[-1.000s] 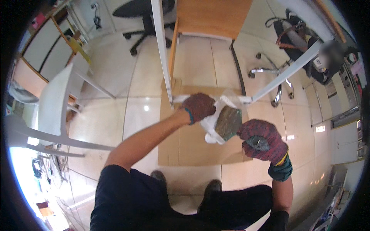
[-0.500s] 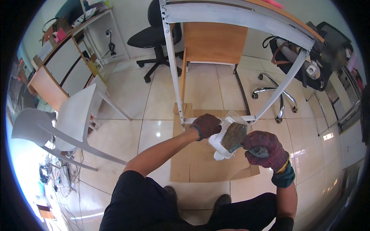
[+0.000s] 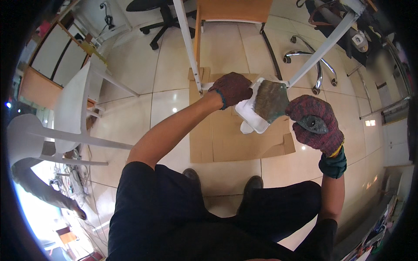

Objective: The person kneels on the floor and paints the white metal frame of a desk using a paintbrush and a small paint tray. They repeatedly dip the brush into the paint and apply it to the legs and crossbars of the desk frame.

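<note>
My left hand (image 3: 231,90), in a dark red knit glove, is closed at the left edge of a white plastic tub (image 3: 247,114) and holds it above the cardboard. In my right hand (image 3: 315,122), gloved alike with a dark green cuff, is a wide paintbrush (image 3: 271,101). Its dark handle shows between the curled fingers. The bristles point left, over the tub's opening and right rim. They look brownish grey, with pale paint about their edges. How much paint the tub holds is hidden by the brush.
A flattened cardboard sheet (image 3: 235,145) lies on the tiled floor below. Beyond my hands stands a table frame with white metal legs (image 3: 322,50). A white chair (image 3: 74,108) is at left, above tangled cables (image 3: 78,180). Swivel-chair bases (image 3: 320,65) stand farther off.
The view has tipped down, so the scene sits higher. My right hand has moved right from the tub, drawing the brush along; more bristle shows. A trousered leg has appeared at lower left.
</note>
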Demonstrator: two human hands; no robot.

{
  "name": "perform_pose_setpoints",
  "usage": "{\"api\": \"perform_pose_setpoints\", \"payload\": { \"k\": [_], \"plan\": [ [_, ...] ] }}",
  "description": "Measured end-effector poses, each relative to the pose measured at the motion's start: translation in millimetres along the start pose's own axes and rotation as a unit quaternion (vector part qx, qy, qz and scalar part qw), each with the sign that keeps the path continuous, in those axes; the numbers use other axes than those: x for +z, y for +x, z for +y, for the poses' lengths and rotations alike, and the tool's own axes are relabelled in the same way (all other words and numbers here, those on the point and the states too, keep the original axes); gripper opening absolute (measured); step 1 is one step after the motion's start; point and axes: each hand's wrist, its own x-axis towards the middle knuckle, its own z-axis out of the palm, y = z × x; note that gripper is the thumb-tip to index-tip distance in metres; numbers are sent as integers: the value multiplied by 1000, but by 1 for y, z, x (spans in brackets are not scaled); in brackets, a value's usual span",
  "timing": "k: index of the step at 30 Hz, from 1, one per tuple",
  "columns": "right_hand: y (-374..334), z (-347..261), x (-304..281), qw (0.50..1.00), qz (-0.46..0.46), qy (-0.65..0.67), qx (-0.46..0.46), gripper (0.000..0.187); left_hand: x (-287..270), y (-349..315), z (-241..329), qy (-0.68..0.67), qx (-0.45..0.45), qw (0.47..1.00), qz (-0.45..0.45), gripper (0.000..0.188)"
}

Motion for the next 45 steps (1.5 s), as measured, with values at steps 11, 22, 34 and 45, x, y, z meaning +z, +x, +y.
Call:
{"api": "perform_pose_setpoints", "payload": {
  "k": [11, 22, 34, 45],
  "plan": [
    [6, 18, 10, 993, -82, -77, -38, 36, 11, 10, -11, 10, 10, 1000, 0, 38],
    [13, 24, 13, 991, -104, -84, -12, 36, 16, 13, -28, -49, -51, 997, 11, 46],
    [16, 30, -8, 992, -46, -118, -6, 25, 23, 20, -42, -33, -52, 998, 34, 40],
    [25, 22, 8, 985, -158, -70, -24, 26, 25, 30, -63, -41, -63, 994, 77, 38]
  ]
}}
